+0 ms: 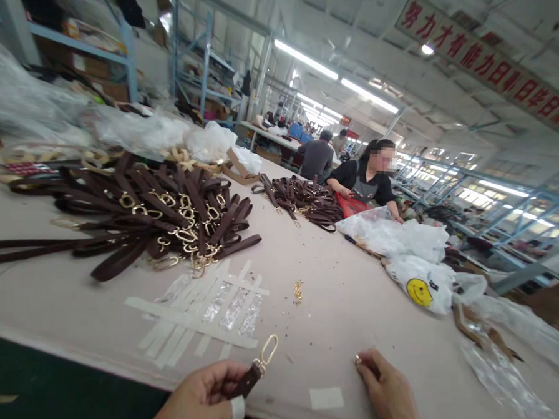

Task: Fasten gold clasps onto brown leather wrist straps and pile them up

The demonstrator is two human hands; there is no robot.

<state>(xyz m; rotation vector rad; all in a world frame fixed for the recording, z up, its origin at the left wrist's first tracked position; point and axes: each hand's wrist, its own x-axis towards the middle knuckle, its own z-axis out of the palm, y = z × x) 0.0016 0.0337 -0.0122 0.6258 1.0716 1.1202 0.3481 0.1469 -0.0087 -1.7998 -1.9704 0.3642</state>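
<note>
Near the front edge of the table, my left hand [208,393] is closed round the end of a dark brown leather strap [248,381]. A gold oval clasp [269,351] sticks up from that end, and a white wrap covers part of my thumb. To the right, my right hand [388,390] pinches a small gold metal piece [357,359] between thumb and fingertip, just over the tabletop; its exact kind is too small to tell. A little heap of similar gold pieces [298,291] lies farther in, between and beyond both hands.
A large pile of brown straps [167,210] with gold clasps covers the left side; a second strap pile [303,195] lies farther back. Tape strips [189,323] cross the table [329,325]. Plastic bags [395,234] line the right edge, where a co-worker [368,176] sits.
</note>
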